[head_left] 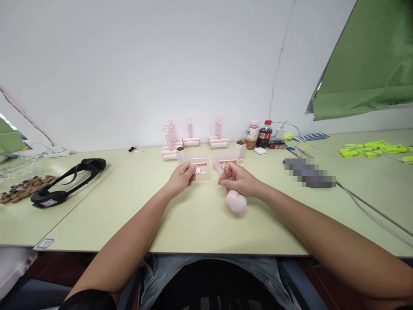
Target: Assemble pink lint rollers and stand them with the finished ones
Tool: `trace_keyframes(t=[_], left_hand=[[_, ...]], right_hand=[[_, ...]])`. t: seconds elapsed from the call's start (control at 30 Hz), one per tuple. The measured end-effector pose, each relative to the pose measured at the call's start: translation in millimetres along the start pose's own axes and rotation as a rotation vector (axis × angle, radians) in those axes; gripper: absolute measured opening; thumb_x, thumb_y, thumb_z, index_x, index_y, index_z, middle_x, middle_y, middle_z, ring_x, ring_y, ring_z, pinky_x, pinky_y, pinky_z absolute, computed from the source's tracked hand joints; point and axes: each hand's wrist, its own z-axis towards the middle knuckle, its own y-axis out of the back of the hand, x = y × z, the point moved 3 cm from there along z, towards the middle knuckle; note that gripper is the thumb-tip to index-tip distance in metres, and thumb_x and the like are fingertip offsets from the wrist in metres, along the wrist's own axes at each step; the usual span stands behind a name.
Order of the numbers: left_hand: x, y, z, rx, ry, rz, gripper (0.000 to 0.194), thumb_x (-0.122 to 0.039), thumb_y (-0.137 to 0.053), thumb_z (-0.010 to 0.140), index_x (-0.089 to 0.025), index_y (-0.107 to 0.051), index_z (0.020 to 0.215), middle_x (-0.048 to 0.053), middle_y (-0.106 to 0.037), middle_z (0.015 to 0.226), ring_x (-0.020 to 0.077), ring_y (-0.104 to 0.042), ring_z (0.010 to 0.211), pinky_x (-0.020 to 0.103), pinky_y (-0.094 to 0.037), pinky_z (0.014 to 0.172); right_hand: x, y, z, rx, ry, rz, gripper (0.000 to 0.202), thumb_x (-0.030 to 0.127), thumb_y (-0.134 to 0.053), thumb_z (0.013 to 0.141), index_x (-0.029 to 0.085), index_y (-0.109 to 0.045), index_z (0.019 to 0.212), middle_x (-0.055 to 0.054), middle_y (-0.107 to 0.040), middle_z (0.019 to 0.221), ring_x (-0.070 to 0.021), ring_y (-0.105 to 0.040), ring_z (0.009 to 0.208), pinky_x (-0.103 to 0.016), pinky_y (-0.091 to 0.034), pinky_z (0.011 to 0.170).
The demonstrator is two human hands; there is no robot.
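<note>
While our right hand (239,178) curls closed around a pink, round-ended piece (237,202) over the table (193,232), our left hand (182,177) is bunched beside a small pale part (198,171) at a clear tray (206,176), though we cannot tell whether it grips that part. We judge the held piece unfinished, with several heart-topped pink pieces (189,129) apparently done and standing near the wall (129,86).

Midway between the surface's near and far edges, the person's right hand (238,178) covers part of a pink object (236,203), its lower end blurred. Whether the left hand (183,178) grips the pale piece (198,171) by its fingertips is too small to tell. Pixel blocks mask a dark object (309,173). The picture's edge crops the green cloth (364,64).
</note>
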Motion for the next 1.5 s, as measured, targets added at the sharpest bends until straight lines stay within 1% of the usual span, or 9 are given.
trace_keyframes(t=[0.07,0.17,0.27,0.4,0.6,0.83,1.03,1.2,1.5], left_hand=[[0.1,-3.6,-1.4,0.036,-0.026,0.025,0.039,-0.056,-0.044,0.089,-0.019,-0.045,0.075,-0.004,-0.052,0.063,0.0061,-0.041,0.046,0.021,-0.03,0.045],[0.4,-11.0,-4.5,0.128,-0.071,0.118,0.042,-0.057,-0.042,0.09,-0.019,-0.045,0.073,-0.004,-0.05,0.059,0.0067,-0.042,0.048,0.021,-0.032,0.048],[0.8,-19.9,-7.8,0.205,-0.108,0.177,0.042,-0.057,-0.042,0.09,-0.019,-0.045,0.075,-0.004,-0.053,0.063,0.007,-0.043,0.05,0.021,-0.036,0.051],[2.6,-30.6,-10.6,0.233,-0.123,0.188,0.038,-0.054,-0.043,0.091,-0.019,-0.046,0.078,-0.002,-0.058,0.071,0.0078,-0.046,0.055,0.022,-0.039,0.055],[6.0,-36.1,-12.7,0.261,-0.104,0.169,0.037,-0.053,-0.046,0.089,-0.018,-0.05,0.079,-0.001,-0.062,0.074,0.0081,-0.047,0.055,0.022,-0.04,0.055],[0.6,-39.1,-19.8,0.377,-0.117,0.39,0.044,-0.055,-0.043,0.09,-0.017,-0.062,0.079,0.002,-0.063,0.072,0.012,-0.049,0.06,0.025,-0.039,0.058],[-5.0,-48.6,-26.2,0.466,-0.147,0.509,0.043,-0.05,-0.035,0.094,-0.019,-0.055,0.073,0.0,-0.059,0.068,0.0133,-0.048,0.061,0.027,-0.039,0.062],[-2.2,-53.6,-26.3,0.428,-0.197,0.649,0.038,-0.046,-0.034,0.095,-0.019,-0.054,0.076,0.001,-0.058,0.069,0.0148,-0.049,0.06,0.027,-0.037,0.058],[-6.2,-58.6,-28.7,0.377,-0.212,0.729,0.033,-0.038,-0.036,0.095,-0.02,-0.056,0.075,0.003,-0.062,0.071,0.017,-0.053,0.063,0.028,-0.036,0.059]], right_hand=[[5.6,-2.2,-5.0,0.136,-0.041,-0.126,0.033,0.026,-0.064,0.074,0.024,-0.04,0.098,0.007,-0.057,0.069,-0.0107,-0.049,0.055,-0.023,-0.038,0.054],[16.7,-5.5,-11.6,0.261,0.01,-0.466,0.038,0.017,-0.056,0.075,0.021,-0.047,0.111,0.007,-0.055,0.067,-0.0112,-0.048,0.058,-0.023,-0.036,0.058],[22.4,-8.4,-14.2,0.248,0.035,-0.801,0.035,0.012,-0.052,0.074,0.019,-0.058,0.107,0.001,-0.062,0.074,-0.0134,-0.052,0.065,-0.023,-0.033,0.06],[22.3,-14.3,-14.5,0.181,0.041,-1.019,0.024,0.012,-0.05,0.077,0.018,-0.062,0.097,-0.004,-0.066,0.082,-0.0154,-0.054,0.068,-0.024,-0.029,0.058],[19.2,-22.8,-14.2,0.144,0.026,-1.154,0.016,0.015,-0.049,0.08,0.02,-0.061,0.09,-0.005,-0.068,0.084,-0.0164,-0.056,0.07,-0.025,-0.026,0.057],[9.8,-21.5,-11.9,0.157,-0.002,-1.234,0.017,0.013,-0.047,0.08,0.019,-0.063,0.083,-0.006,-0.069,0.082,-0.0182,-0.059,0.073,-0.026,-0.025,0.057],[3.4,-25.4,-11.1,0.162,-0.025,-1.293,0.016,0.016,-0.049,0.081,0.019,-0.065,0.08,-0.007,-0.069,0.078,-0.0197,-0.061,0.072,-0.028,-0.024,0.055],[-1.8,-28.9,-11.4,0.171,-0.055,-1.336,0.019,0.019,-0.05,0.085,0.018,-0.068,0.082,-0.009,-0.071,0.08,-0.0221,-0.064,0.073,-0.029,-0.027,0.056],[-2.1,-31.4,-10.4,0.198,-0.063,-1.383,0.022,0.022,-0.048,0.088,0.017,-0.069,0.085,-0.013,-0.071,0.081,-0.0244,-0.065,0.074,-0.029,-0.033,0.06]])
